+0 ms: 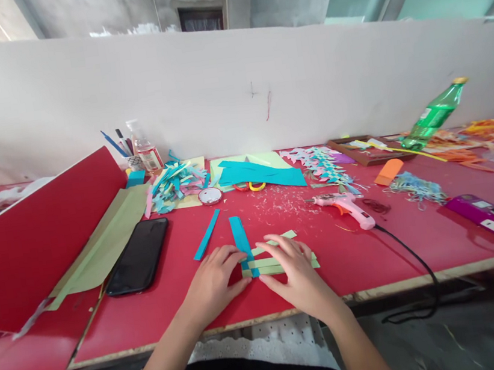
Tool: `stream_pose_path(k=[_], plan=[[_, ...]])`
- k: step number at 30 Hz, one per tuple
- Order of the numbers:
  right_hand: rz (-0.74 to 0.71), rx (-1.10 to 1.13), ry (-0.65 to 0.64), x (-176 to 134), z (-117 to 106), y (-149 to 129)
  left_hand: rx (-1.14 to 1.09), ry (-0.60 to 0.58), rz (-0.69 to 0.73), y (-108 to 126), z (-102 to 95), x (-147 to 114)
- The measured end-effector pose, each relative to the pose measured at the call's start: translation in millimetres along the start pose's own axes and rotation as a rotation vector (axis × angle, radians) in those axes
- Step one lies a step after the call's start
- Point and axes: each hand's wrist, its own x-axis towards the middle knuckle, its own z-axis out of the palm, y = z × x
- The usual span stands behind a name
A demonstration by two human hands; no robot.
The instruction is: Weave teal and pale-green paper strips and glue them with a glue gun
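On the red tabletop, a blue paper strip [238, 231] stands upright in view, crossed near its lower end by pale green paper strips [284, 260]. My left hand [214, 280] has its thumb and curved fingers at the left ends of the green strips, by the blue one. From the right, my right hand [299, 275] holds down the same strips, its fingers over the green ones and its thumb at their lower edge. Part of the crossing is hidden under my fingertips. A loose blue strip [207, 235] lies slanted beyond my left hand.
A black phone [138, 257] and red board [52, 229] lie left. Behind are a paper-strip pile [174, 185], a tape roll [210, 196] and blue sheets [264, 173]. Right are a pink glue gun [345, 205] with trailing cord, a purple power strip [490, 213] and green bottle [435, 114].
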Motion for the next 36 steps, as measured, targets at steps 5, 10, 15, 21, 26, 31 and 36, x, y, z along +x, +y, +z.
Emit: stream_pose_path(k=[5, 10, 15, 21, 26, 31, 36], plan=[[-0.019, -0.044, -0.053, 3.9, -0.9, 0.9, 0.001, -0.031, 0.020, 1.4, -1.8, 1.4], [0.012, -0.117, -0.028, 13.6, 0.0, 2.6, 0.053, -0.001, -0.028, 1.8, -2.1, 1.2], [0.071, -0.254, -0.064, 22.0, -5.6, 9.3, 0.093, -0.026, -0.035, 3.5, -4.4, 2.1], [0.055, -0.216, -0.159, 31.7, -17.0, 17.4, 0.107, -0.031, -0.020, 1.6, -3.8, 1.9], [0.036, -0.107, -0.160, 43.2, -22.2, 14.1, 0.099, -0.025, -0.020, 1.3, -3.4, 2.1], [0.117, -0.073, -0.209, 58.1, -22.6, 9.0, 0.090, -0.015, -0.013, 0.1, -2.0, 1.9], [0.053, -0.133, -0.301, 74.8, -20.2, 10.1, 0.086, 0.002, -0.021, -0.1, -1.2, 1.9]])
